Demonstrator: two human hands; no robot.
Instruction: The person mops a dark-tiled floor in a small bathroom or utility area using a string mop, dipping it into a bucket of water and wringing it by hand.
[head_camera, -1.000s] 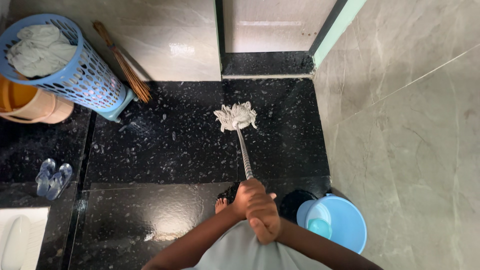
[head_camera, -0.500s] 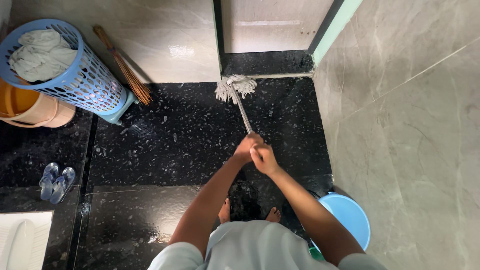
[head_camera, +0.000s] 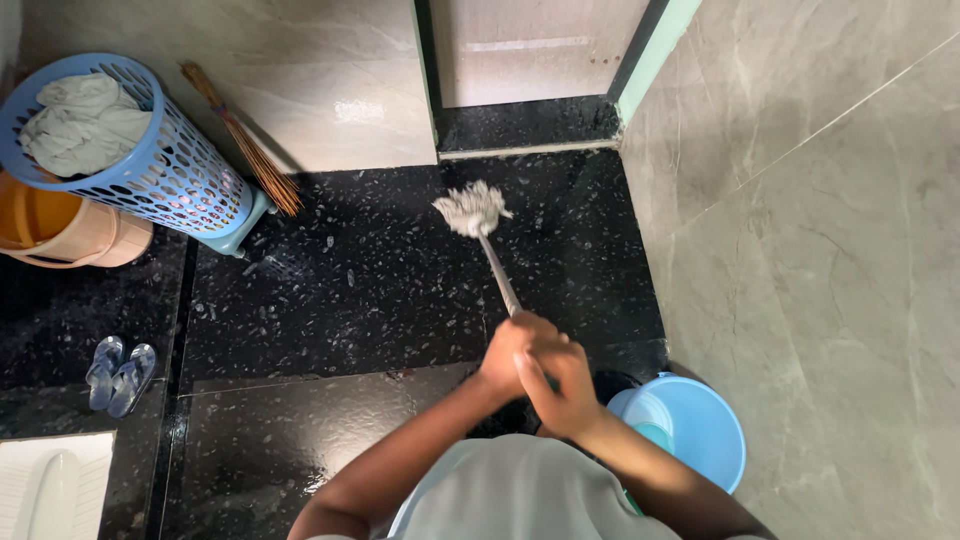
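Observation:
Both my hands grip the metal handle (head_camera: 497, 273) of a string mop. My left hand (head_camera: 512, 350) sits higher up the shaft, and my right hand (head_camera: 563, 385) wraps it just behind, closer to my body. The white mop head (head_camera: 470, 208) rests on the wet black speckled floor (head_camera: 350, 290), a little short of the door threshold. My forearms and pale grey shirt fill the bottom of the view.
A blue bucket (head_camera: 705, 430) holding water stands by my right side against the grey tiled wall. At the left are a blue perforated laundry basket (head_camera: 150, 165) with cloth, an orange bucket (head_camera: 60, 225), a stick broom (head_camera: 245, 145) and small sandals (head_camera: 118, 372).
The mop head was pushed forward to the threshold, then drawn back toward me. My hands have come back close to my body.

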